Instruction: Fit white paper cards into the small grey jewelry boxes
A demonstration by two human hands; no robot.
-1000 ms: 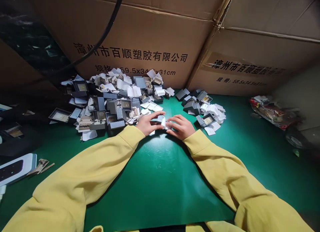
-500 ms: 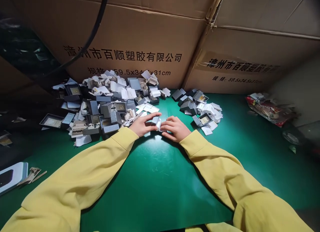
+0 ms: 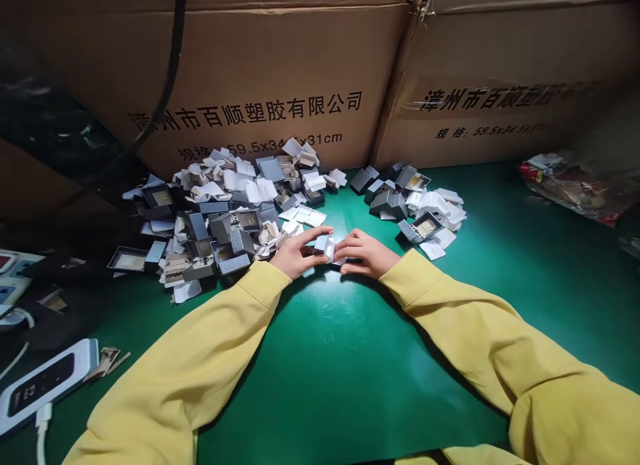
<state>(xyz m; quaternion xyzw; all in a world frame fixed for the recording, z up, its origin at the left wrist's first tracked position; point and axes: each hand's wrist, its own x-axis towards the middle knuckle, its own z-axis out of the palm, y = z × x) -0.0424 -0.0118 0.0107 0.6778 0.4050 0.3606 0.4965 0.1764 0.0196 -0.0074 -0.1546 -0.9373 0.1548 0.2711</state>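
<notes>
Both hands meet at the middle of the green table. My left hand pinches a small grey box between thumb and fingers. My right hand is closed on the white paper insert at the same box, fingers curled. Both arms wear yellow sleeves. A big heap of grey boxes and white inserts lies just left of and behind my left hand. A smaller heap of boxes lies behind my right hand.
Two large cardboard cartons with printed characters stand along the back of the table. A black cable hangs across the left carton. A white device with a plugged cable lies at the near left. A crumpled plastic bag is at the far right.
The view has tilted and shifted a little, so the cartons and heaps sit differently in frame. Both hands stay together on the small box, fingers working slightly.
</notes>
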